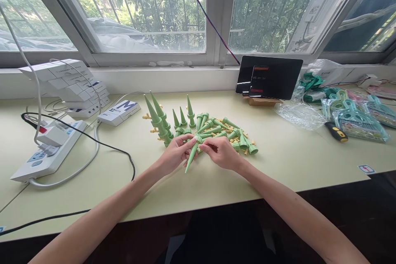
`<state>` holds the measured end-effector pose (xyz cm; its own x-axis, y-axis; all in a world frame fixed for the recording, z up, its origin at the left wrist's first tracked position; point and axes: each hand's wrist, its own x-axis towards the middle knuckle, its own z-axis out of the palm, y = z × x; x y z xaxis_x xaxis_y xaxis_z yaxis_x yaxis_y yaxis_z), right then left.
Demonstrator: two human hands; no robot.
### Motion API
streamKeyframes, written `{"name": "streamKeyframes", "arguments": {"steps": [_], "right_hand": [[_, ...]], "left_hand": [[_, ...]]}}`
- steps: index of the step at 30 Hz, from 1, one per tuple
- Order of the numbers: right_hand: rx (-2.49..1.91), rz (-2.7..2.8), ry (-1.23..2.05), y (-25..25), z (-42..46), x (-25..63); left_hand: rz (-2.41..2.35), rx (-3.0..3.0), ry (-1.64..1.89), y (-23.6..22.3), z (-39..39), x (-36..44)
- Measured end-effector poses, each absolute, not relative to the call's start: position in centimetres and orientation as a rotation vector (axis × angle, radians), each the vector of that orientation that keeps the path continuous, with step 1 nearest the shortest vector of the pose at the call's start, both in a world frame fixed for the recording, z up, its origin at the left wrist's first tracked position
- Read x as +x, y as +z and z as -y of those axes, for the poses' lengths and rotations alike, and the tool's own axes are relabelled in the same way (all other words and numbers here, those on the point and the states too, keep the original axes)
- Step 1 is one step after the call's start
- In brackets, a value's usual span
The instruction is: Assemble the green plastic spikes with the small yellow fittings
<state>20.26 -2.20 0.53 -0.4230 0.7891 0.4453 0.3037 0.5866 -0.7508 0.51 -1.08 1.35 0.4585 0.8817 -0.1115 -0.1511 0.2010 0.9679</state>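
Along the top of the frame ran a row of windows (136,8), and below it stretched a pale tabletop (229,189). A stack of white boxes (74,86) stood at middle left, bagged packages (359,121) lay at middle right, and a power strip (62,156) sat nearer at the left. At the centre sprawled a heap of green spikes (233,133), with a cluster of upright spikes (156,121) just left of it.

In front of these, the left hand (177,152) had its grip closed on one green spike (192,154) around the collar, its tip slanting down and left. The right hand (221,152) had its fingertips drawn together at the collar's right side; whether they clamped a small part, I could not tell. Small yellow fittings (146,117) jutted from the upright spikes.

The tall upright spikes seemed easiest to upset: a backward knock from the left knuckles could have toppled several. Uneven pressure at the collar might have twisted the held spike loose, since its long tip hung free. A careless reach into the heap could have sent pieces rolling or snagged their fittings.

The near edge passed beneath both forearms, with bare room between it and the hands. More lay open right of the heap; behind the hands, space was tight.
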Motion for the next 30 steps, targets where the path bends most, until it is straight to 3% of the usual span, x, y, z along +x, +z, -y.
{"name": "streamKeyframes", "arguments": {"steps": [22, 30], "right_hand": [[-0.991, 1.824, 0.665, 0.4, 1.8, 20.3], [-1.066, 1.736, 0.589, 0.6, 1.6, 20.6]], "left_hand": [[-0.984, 1.647, 1.060, 1.3, 1.4, 0.6], [-1.090, 2.250, 1.020, 0.6, 1.4, 0.8]]}}
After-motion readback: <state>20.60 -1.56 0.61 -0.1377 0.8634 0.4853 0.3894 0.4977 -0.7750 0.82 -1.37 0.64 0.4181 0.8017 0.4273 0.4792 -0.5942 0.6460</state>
